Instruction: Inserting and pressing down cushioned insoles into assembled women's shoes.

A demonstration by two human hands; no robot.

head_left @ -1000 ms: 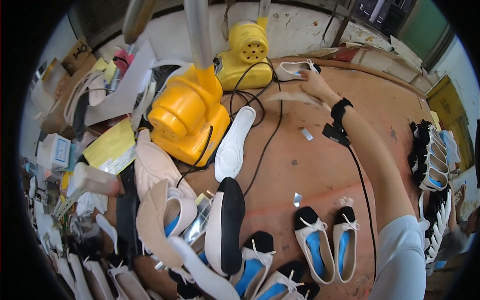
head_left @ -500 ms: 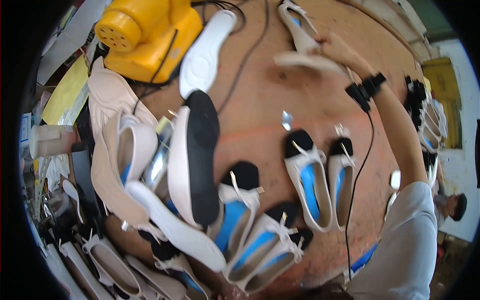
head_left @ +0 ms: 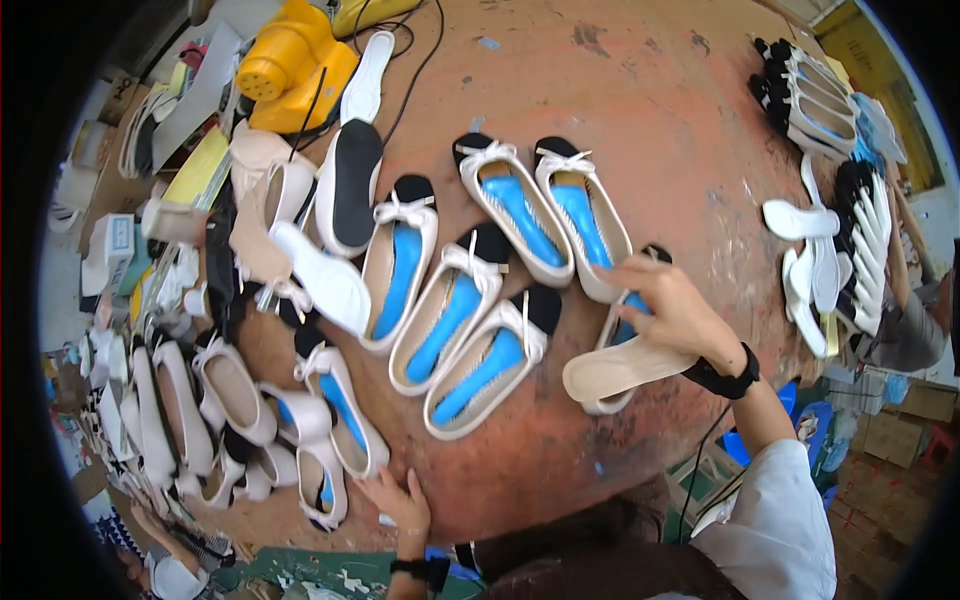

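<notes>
My right hand (head_left: 665, 310) is closed on a beige insole (head_left: 625, 370), which lies over the heel part of a ballet flat (head_left: 606, 407) with a blue footbed. Its outstretched index finger comes close to a neighbouring pale flat (head_left: 590, 228) with a black toe and bow. My left hand (head_left: 402, 505), fingers apart and holding nothing, is at the heel of another bowed flat (head_left: 345, 420). Between the hands stand several similar flats, among them one at the front (head_left: 485, 375). One shoe (head_left: 350, 190) shows its black sole.
A yellow machine (head_left: 292, 68) with black cables stands at the far left. White insoles (head_left: 322, 285) lie near it, and more insoles (head_left: 800, 220) lie at the right beside stacked shoes (head_left: 866, 235). Rows of pale shoes (head_left: 180, 405) fill the left edge. Other people sit at both sides.
The view has shifted and widened. My right hand has come from the far side back toward me with the insole. My left hand has come into view at the near edge.
</notes>
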